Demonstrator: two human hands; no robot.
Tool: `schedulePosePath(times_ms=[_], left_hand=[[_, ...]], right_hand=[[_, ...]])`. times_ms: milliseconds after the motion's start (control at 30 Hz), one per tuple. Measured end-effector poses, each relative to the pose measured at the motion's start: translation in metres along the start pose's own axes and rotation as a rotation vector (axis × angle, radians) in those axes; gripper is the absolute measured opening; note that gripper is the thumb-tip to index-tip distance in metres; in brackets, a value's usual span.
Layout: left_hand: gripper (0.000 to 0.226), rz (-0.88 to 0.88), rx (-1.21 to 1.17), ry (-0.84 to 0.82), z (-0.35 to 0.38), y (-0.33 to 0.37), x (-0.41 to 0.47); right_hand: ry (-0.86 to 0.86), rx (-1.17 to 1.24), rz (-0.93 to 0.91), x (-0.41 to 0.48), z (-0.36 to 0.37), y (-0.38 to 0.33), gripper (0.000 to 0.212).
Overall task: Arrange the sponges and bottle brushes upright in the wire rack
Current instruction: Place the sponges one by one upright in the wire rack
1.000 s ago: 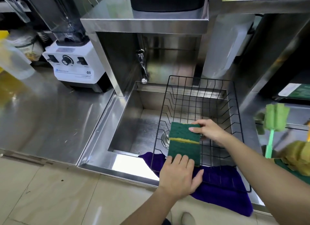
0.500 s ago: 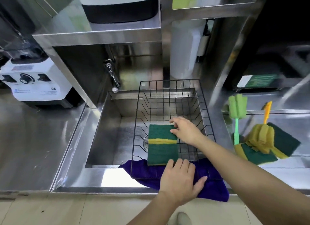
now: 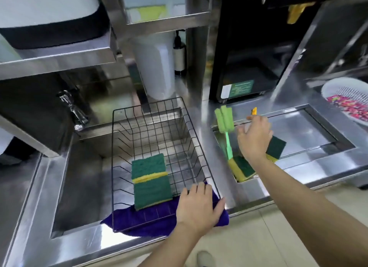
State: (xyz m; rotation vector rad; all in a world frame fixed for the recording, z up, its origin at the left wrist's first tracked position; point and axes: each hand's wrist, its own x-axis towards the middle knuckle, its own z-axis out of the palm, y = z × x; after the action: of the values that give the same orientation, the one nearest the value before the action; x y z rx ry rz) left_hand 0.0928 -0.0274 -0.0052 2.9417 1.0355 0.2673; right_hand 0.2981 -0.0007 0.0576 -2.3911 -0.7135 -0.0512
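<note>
A black wire rack (image 3: 127,115) sits over the left sink on a purple cloth (image 3: 151,221). Two green and yellow sponges (image 3: 151,179) stand in its front slots, leaning back. My left hand (image 3: 197,205) rests flat on the rack's front right corner, fingers spread. My right hand (image 3: 254,139) hovers open over the right basin, above a green sponge (image 3: 275,147) and another sponge (image 3: 242,167). A green bottle brush (image 3: 225,123) lies beside it. The tip of a yellow brush handle (image 3: 254,111) shows past my fingers; its head is hidden.
A faucet (image 3: 73,111) juts out left of the rack. A white container (image 3: 155,67) and a pump bottle (image 3: 179,55) stand behind it. A white colander (image 3: 346,101) with colourful contents sits far right. Steel shelves overhang the sinks.
My right hand let go of the sponges in the rack and moved right over the basin with the brushes and sponges. My left hand stayed on the rack's front. The view shifted right.
</note>
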Motion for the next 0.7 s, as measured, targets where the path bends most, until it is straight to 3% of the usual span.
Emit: schedulePosePath(times_ms=[200, 400, 700], left_hand=[[0.051, 0.002, -0.001, -0.004, 0.002, 0.001, 0.001], [0.053, -0.009, 0.004, 0.002, 0.004, 0.002, 0.0], [0.052, 0.004, 0.018, 0.019, 0.005, 0.001, 0.0]], right_hand=[[0.139, -0.004, 0.303, 0.012, -0.009, 0.049, 0.04], [-0.137, 0.124, 0.703, 0.017, -0.008, 0.087, 0.064], [-0.245, 0.363, 0.77, 0.028, -0.005, 0.104, 0.073]])
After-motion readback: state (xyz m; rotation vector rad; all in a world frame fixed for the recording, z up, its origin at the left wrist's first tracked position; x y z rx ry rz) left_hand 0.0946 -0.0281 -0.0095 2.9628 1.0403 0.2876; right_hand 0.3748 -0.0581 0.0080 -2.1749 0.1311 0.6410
